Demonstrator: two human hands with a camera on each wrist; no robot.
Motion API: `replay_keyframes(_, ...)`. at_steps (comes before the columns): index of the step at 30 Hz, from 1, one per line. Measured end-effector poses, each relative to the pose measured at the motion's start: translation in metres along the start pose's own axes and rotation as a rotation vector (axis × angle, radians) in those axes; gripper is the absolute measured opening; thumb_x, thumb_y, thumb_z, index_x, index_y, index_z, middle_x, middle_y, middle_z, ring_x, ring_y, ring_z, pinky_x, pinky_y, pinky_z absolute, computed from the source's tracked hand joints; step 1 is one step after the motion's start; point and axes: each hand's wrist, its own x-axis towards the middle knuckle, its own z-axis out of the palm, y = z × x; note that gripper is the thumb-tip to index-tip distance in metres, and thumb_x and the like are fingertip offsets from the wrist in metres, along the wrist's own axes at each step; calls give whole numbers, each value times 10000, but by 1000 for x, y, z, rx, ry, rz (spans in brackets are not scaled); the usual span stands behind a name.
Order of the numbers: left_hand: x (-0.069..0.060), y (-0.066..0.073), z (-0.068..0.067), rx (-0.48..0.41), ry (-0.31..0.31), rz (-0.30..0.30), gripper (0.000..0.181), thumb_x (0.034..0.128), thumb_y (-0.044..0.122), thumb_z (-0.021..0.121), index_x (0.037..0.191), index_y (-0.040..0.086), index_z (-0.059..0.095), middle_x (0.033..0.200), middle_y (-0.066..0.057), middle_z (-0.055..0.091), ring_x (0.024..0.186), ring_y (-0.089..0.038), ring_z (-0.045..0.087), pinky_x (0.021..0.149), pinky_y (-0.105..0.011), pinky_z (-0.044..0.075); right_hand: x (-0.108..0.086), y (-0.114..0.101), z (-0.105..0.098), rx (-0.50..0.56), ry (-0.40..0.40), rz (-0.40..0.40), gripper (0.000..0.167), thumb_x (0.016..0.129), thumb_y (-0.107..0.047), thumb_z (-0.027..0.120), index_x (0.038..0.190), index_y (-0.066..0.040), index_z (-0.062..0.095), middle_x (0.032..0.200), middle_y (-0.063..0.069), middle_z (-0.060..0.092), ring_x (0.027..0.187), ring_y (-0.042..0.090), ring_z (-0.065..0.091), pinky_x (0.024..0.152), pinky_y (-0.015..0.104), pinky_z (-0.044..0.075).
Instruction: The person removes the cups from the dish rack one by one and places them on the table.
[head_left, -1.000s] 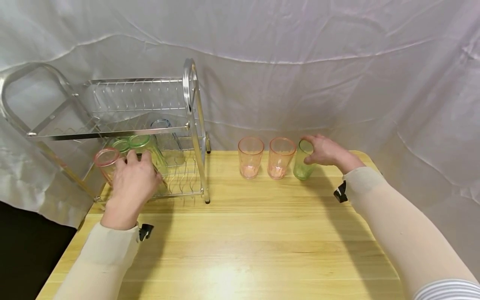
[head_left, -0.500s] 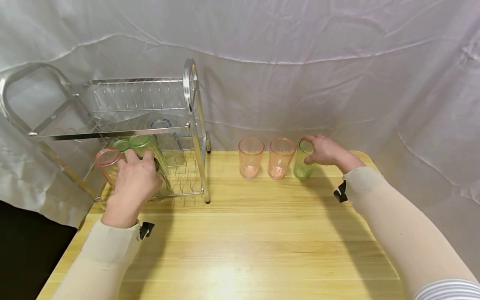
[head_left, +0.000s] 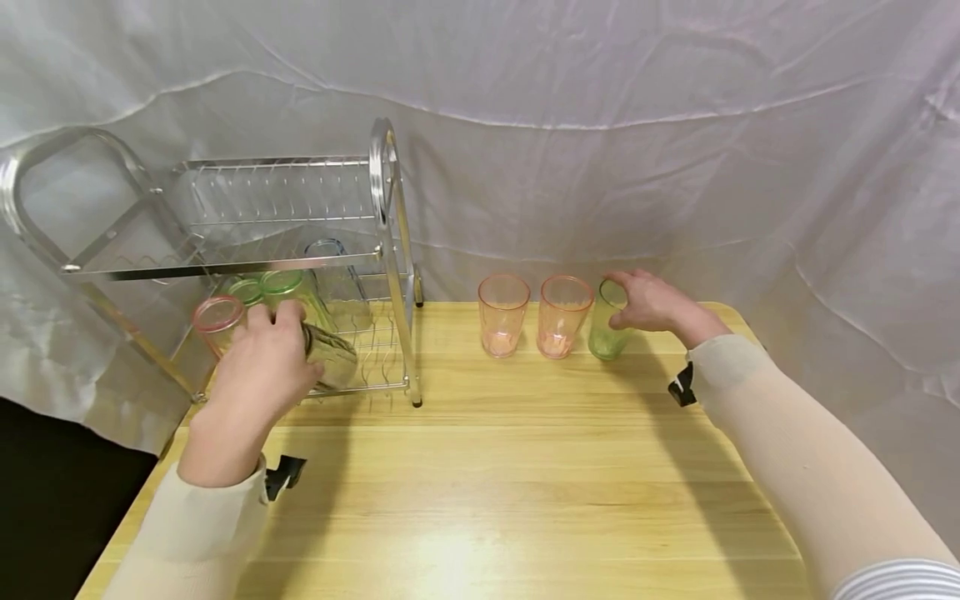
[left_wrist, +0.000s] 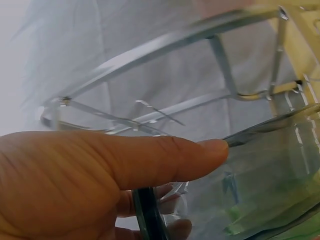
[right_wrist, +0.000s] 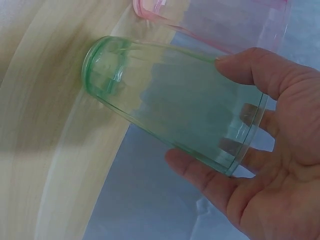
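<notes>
My left hand (head_left: pixel 262 358) grips a clear grey glass (head_left: pixel 333 360) with a dark rim at the front of the rack's lower tier. That glass tilts, its rim toward my palm and its base pointing right. In the left wrist view, the thumb lies along the glass wall (left_wrist: pixel 270 170) and other fingers show behind the rim. At the right, a green glass (head_left: pixel 606 333) stands upright on the table, held near its rim between the thumb and fingers of my right hand (head_left: pixel 654 305). Two pink glasses (head_left: pixel 502 321) stand upright to its left.
A two-tier metal dish rack (head_left: pixel 393 275) stands at the left. Its lower tier holds a pink-rimmed glass (head_left: pixel 217 325), two green glasses (head_left: pixel 288 283) and a blue-rimmed glass (head_left: pixel 345 292). A grey cloth (head_left: pixel 600 192) hangs behind the wooden table (head_left: pixel 495 467).
My left hand has drawn slightly toward me and the grey glass has tipped further over, its base swinging up and right. The right hand and the green glass have stayed in place.
</notes>
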Motion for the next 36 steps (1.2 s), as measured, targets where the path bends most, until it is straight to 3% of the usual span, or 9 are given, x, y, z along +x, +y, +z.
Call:
replay_keyframes(9,-21,8,-9,-33,7,21,712,897,238,775,1481,-14,456,1378,-439,411,1163,-669,475,858,-739,452,-3,4,1,38,21,10,1006,845,-254,789,1658,-33,240,1623,413,264,1484,608,276,1165,756,306)
replay_keyframes(18,-38,17,-12,-75,-134,33,757,914,394,808,1501,63,461,1372,-338,447,1013,-496,612,815,-654,494,-16,5,0,69,132,23,1044,887,-346,804,1683,-71,187,1671,361,207,1505,623,202,1170,782,252)
replay_keyframes(22,-43,17,-10,-130,-183,58,771,892,464,824,1490,115,486,1402,-268,477,1133,-482,603,870,-671,493,-25,-1,3,105,237,16,952,923,-356,781,1662,-56,261,1668,322,261,1515,584,230,1190,754,252)
replay_keyframes(26,-42,17,-2,-237,-205,94,754,877,490,838,1459,135,514,1410,-196,518,1206,-400,570,922,-608,497,-37,-11,12,163,418,-7,747,961,-284,762,1574,-7,438,1581,303,436,1433,527,411,1164,701,344)
replay_keyframes(30,-35,13,17,-399,-228,121,723,871,468,855,1435,150,534,1267,-137,564,1077,-298,553,852,-444,489,-46,-23,29,230,631,-51,430,981,-174,739,1351,30,662,1282,273,674,1108,447,657,953,591,536)
replay_keyframes(33,-30,10,37,-577,-290,124,694,883,391,862,1438,161,515,1232,-125,570,1062,-280,558,818,-380,496,-53,-33,44,295,751,-77,225,985,-116,723,1166,15,750,1068,215,742,889,354,706,788,388,583)
replay_keyframes(36,-26,9,58,-735,-339,127,697,885,306,870,1443,137,489,1285,-150,574,1119,-297,579,838,-377,529,-59,-45,60,371,802,-89,124,986,-89,717,1062,-10,775,975,167,760,787,252,682,680,164,513)
